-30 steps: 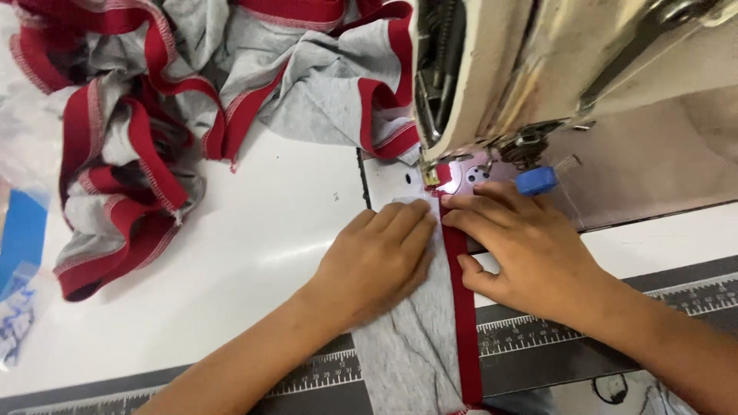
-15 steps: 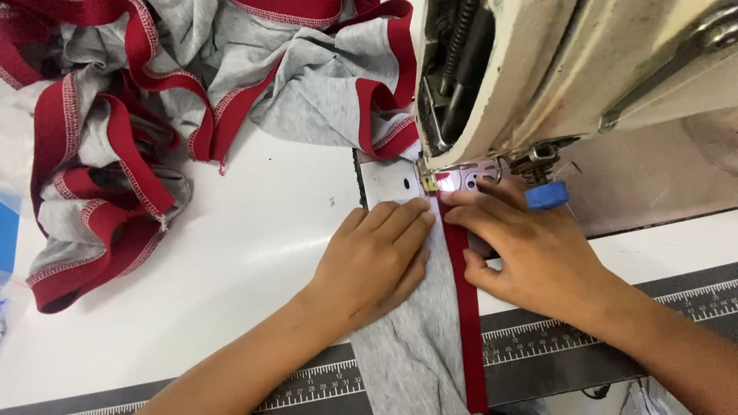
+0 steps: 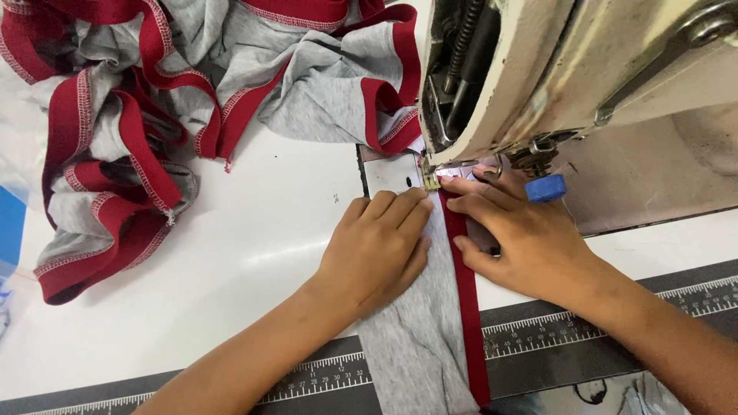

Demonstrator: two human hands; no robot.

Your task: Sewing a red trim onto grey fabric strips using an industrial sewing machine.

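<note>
**Two hands flat on a grey strip at the sewing machine**

Head view: The left hand lay flat and released, fingers together, pressing down on one grey fabric strip that ran from the near bench edge up to the machine's presser foot. The right hand rested just beside it, also unclenched, its fingertips touching the single red binding along the strip's right edge, close under the foot. Neither hand gripped anything; both only pinned the cloth against the white bench. One cream sewing machine filled the upper right, with one blue knob showing just above the right hand. A metal needle plate sat to the left of the foot. One heap of grey garments with red trim lay bunched across the upper left, well apart from the hands; the number of pieces in it could not be told. One printed ruler strip ran along the bench's near edge, under the grey strip. No container was in sight.
</note>
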